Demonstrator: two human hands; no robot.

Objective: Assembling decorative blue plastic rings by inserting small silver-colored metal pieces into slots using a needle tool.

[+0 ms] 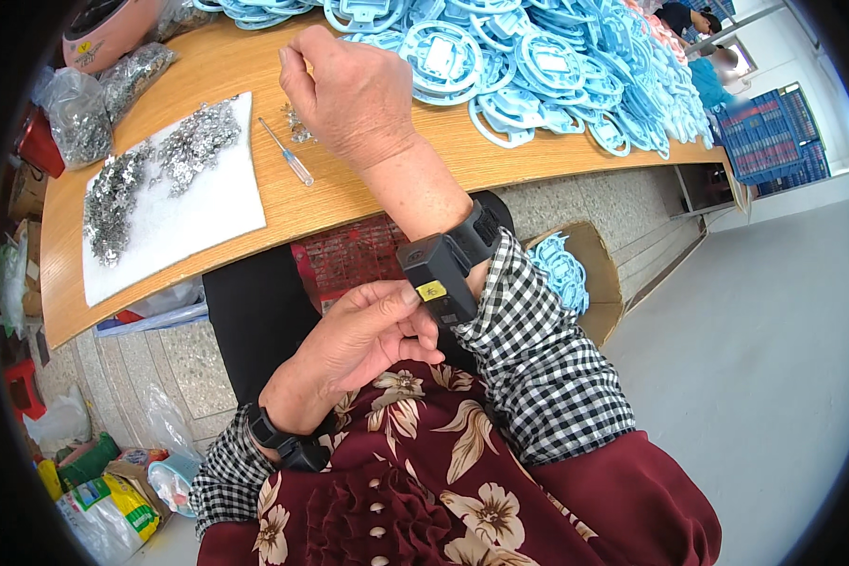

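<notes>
My right forearm is raised across the view, with my right hand (354, 99) curled into a loose fist above the table; its palm side is hidden. A black box-shaped wrist device (441, 276) with a yellow label is strapped round my right wrist. My left hand (363, 330) is at that device, thumb against its edge by the label, fingers bent below. Another black device (302, 455) is on my left wrist. Left of my right hand, a small screwdriver (288, 153) with a clear handle lies on the wooden table (212, 71).
Light blue plastic ring-shaped parts (547, 71) are heaped at the table's far right. Small silvery metal pieces (193, 141) lie on a white sheet (212, 212). Bags of metal pieces (75, 118) stand far left. A cardboard box (599, 283) holds more blue parts. People work far right.
</notes>
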